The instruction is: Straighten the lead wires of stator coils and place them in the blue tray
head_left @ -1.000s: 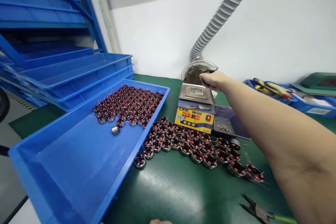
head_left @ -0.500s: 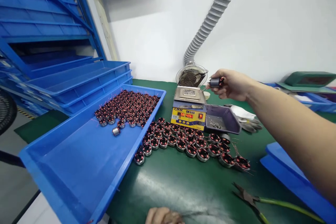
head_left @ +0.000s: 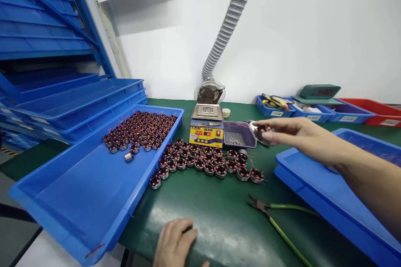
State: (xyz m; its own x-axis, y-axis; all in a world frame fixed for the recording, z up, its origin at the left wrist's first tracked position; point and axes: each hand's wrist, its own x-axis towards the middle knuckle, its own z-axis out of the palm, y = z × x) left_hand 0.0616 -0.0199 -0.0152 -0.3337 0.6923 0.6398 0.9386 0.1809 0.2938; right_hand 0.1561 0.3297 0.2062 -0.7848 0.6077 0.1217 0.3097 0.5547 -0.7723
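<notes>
My right hand [head_left: 293,133] is closed on a motor stator [head_left: 262,129], a small round part with black and copper-red windings, above the table to the right of the solder pot. Glove fabric lies just behind it, partly hidden. My left hand [head_left: 173,240] rests on the green table [head_left: 213,217] near the front edge, fingers loosely bent and apart, holding nothing. Rows of similar stators [head_left: 203,160] with thin wire ends stand in front of the yellow solder pot [head_left: 206,133]. Pliers [head_left: 266,207] with green handles lie open on the table between my hands.
On the left, a blue tray [head_left: 94,200] holds many stators at its far end. Another blue tray [head_left: 313,183] stands under my right forearm. A purple bin [head_left: 239,133] adjoins the solder pot. Behind it is a grey exhaust hose [head_left: 230,21]. Small bins [head_left: 275,108] line the wall.
My right hand has moved from beside the solder pot's top toward the right-hand tray, still holding the stator. More of my left hand shows on the table. The view has turned right.
</notes>
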